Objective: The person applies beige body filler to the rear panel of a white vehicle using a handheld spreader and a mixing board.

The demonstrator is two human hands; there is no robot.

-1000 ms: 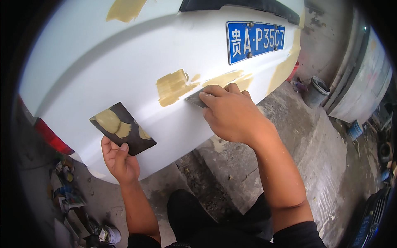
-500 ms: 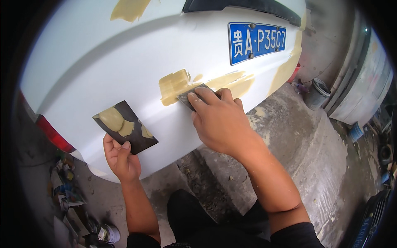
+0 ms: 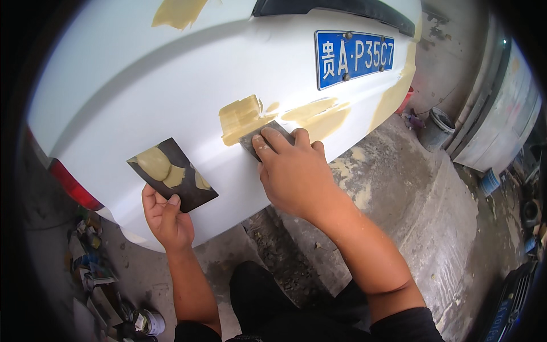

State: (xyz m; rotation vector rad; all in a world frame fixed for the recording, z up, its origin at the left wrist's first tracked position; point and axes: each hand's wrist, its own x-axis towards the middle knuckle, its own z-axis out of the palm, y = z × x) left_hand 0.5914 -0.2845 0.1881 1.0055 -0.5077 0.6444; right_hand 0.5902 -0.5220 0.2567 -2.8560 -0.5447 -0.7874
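down and leftward, the right grip has slid along the white car rear with its grey putty spreader, while the left grip has barely shifted. the spreader's upper edge lies at the lower right edge of the left tan filler patch; the right filler patch sits just beyond the knuckles. bare white bodywork leaves open room between the spreader and the dark putty palette, and the car's lower edge curves below, over concrete floor.

the right forearm slants up from the lower right, elbow bent, back of the hand uppermost, fingers clamped flat over the spreader. the left forearm rises nearly upright, thumb in front and fingers behind, pinching the palette's lower edge; tan filler lies on its upper left part.
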